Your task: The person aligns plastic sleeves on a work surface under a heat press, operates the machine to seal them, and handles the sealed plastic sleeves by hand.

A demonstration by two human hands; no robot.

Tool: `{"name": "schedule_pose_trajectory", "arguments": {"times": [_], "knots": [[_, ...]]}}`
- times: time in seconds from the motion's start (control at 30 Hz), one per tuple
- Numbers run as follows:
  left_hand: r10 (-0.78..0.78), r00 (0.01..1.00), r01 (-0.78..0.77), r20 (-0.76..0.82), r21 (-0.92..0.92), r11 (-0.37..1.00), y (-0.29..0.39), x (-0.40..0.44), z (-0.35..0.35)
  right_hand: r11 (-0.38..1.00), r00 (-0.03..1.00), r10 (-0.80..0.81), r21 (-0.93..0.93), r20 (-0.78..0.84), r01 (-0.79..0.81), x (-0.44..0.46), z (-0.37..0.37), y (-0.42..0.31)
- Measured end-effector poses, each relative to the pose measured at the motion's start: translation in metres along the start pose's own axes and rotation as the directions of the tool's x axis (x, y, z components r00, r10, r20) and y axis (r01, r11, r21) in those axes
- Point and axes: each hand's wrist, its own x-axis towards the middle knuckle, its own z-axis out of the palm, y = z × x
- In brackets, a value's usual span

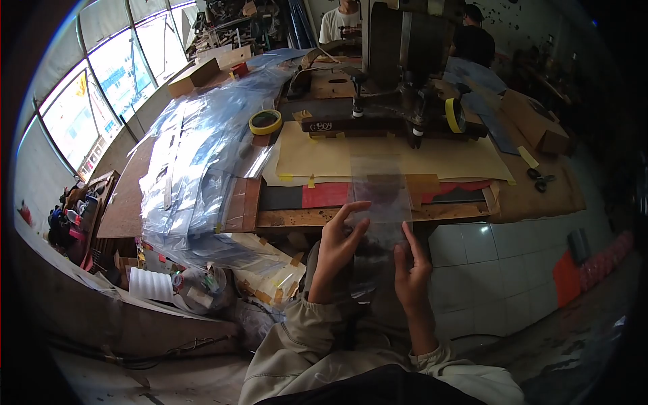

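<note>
A narrow clear plastic sheet (pixel 381 192) hangs between my two hands, its far end lying over the yellowish board (pixel 317 156) under the press. My left hand (pixel 337 246) holds the sheet's left edge with thumb and index finger, the index stretched forward. On the right edge my right hand (pixel 413 275) grips with thumb and fingers, slightly nearer to me. The press head (pixel 391 127), a dark bar with bolts, stands above the board. Red material (pixel 327 196) shows through and beside the sheet. The sheet's lower end hangs toward my lap and is hard to make out.
Stacked clear plastic sheets (pixel 196 155) cover the table's left side. Yellow tape rolls (pixel 265 122) sit by the press. Black scissors (pixel 540 179) and a cardboard box (pixel 533 121) are at the right. Two people are behind the machine; one wears a white shirt (pixel 339 25).
</note>
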Motion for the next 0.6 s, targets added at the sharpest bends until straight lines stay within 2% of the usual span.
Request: {"name": "schedule_pose_trajectory", "arguments": {"times": [0.1, 0.13, 0.23, 0.33, 0.43, 0.5, 0.57, 0.6], "knots": [[0.074, 0.997, -0.072, -0.017, 0.09, 0.993, 0.01, -0.001, 0.002, 0.999, 0.999, 0.027, -0.044, 0.023, -0.026, 0.001, -0.005, -0.004], [0.047, 0.999, -0.045, -0.02, 0.091, 0.995, 0.012, -0.003, 0.003, 0.997, 0.999, 0.032, -0.072, 0.03, -0.03, 0.0, -0.007, -0.004], [-0.008, 1.0, 0.01, -0.016, 0.079, 0.997, 0.021, -0.006, 0.0, 0.992, 0.992, 0.124, -0.02, 0.033, -0.123, -0.001, -0.009, -0.016], [-0.024, 1.0, 0.023, 0.011, 0.055, 0.998, 0.035, -0.016, -0.001, 0.974, 0.981, 0.182, 0.122, 0.061, -0.189, -0.015, -0.015, -0.024], [-0.071, 0.997, 0.07, 0.007, 0.028, 0.997, 0.055, -0.035, 0.003, 0.995, 0.994, 0.095, 0.014, 0.047, -0.095, -0.024, -0.03, -0.036], [-0.129, 0.992, 0.129, 0.012, -0.035, 0.991, 0.06, -0.054, 0.007, 0.981, 0.999, -0.044, -0.188, -0.03, 0.037, -0.017, -0.046, -0.037], [-0.103, 0.995, 0.103, 0.002, 0.004, 0.995, 0.05, -0.072, 0.009, 0.905, 0.98, -0.179, -0.405, -0.088, 0.129, 0.001, -0.059, -0.044], [-0.088, 0.996, 0.088, -0.001, 0.024, 0.996, 0.047, -0.078, 0.01, 0.883, 0.963, -0.266, -0.411, -0.044, 0.225, 0.017, -0.059, -0.045]]}}
